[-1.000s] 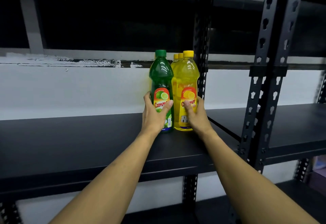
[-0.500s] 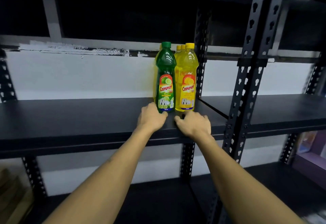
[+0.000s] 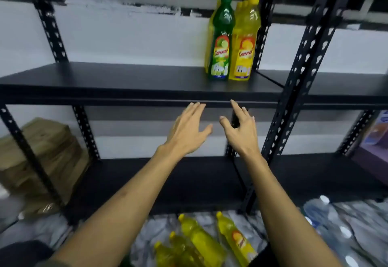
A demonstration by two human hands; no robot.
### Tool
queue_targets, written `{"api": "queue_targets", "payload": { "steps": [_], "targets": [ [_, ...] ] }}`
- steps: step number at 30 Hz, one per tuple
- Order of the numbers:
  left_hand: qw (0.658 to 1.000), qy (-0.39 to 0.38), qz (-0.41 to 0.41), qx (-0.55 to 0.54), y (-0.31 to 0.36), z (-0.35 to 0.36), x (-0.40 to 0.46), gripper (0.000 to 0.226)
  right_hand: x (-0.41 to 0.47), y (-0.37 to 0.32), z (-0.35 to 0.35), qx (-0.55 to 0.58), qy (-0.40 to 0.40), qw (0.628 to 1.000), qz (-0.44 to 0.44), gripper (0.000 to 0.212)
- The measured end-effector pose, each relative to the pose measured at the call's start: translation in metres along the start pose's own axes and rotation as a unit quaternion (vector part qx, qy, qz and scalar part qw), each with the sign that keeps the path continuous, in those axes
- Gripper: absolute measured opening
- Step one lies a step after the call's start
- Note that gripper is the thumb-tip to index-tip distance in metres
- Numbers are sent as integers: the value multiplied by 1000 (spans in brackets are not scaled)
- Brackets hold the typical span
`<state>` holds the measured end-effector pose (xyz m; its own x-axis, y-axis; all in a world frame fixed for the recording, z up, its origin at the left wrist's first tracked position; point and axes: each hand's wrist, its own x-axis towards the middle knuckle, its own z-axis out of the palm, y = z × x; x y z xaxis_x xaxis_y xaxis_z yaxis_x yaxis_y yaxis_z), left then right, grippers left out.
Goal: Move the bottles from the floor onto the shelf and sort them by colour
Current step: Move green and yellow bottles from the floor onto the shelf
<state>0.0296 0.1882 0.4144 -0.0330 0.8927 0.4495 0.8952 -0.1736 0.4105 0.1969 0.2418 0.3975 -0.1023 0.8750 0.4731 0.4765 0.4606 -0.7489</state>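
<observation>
A green bottle (image 3: 220, 41) stands upright on the black shelf (image 3: 126, 81), touching a yellow bottle (image 3: 244, 41) on its right; more yellow bottles stand behind them. Both hands hang in the air below the shelf's front edge, apart from the bottles. My left hand (image 3: 189, 130) is open with fingers spread. My right hand (image 3: 241, 128) is open too, fingers loosely curled. Several yellow bottles (image 3: 201, 243) lie on the floor at the bottom, between my forearms.
Black perforated uprights (image 3: 304, 73) stand right of the hands. A lower shelf (image 3: 168, 182) runs beneath. Brown cardboard (image 3: 48, 155) sits at the left. Clear plastic bottles (image 3: 336, 220) lie on the floor at the right. A white wall is behind.
Both hands let go of the green and yellow bottles and drew back below the shelf edge. The view tilted down, bringing the floor bottles into sight.
</observation>
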Motion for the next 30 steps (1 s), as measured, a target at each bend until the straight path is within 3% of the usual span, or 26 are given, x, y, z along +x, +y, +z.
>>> {"api": "queue_targets", "payload": {
  "steps": [4, 12, 16, 20, 22, 26, 30],
  "targets": [
    [995, -32, -89, -33, -33, 15, -71, 65, -74, 20, 48, 101, -38, 990, 86, 60],
    [950, -126, -275, -81, -127, 91, -198, 67, -178, 66, 148, 86, -139, 967, 196, 43],
    [912, -160, -367, -93, -153, 126, -254, 62, -225, 105, 186, 39, -229, 943, 238, 39],
    [859, -206, -448, -139, -169, 154, -300, 44, -278, 139, 217, 7, -303, 894, 331, 43],
    [835, -229, -478, -148, -177, 167, -319, 51, -295, 149, 230, -16, -334, 866, 373, 45],
    [782, -253, -550, -144, -196, 186, -355, 62, -317, 168, 254, -50, -342, 840, 417, 22],
    [732, -211, -621, -182, -211, 200, -376, 72, -334, 191, 266, -105, -335, 822, 449, 57]
  ]
}}
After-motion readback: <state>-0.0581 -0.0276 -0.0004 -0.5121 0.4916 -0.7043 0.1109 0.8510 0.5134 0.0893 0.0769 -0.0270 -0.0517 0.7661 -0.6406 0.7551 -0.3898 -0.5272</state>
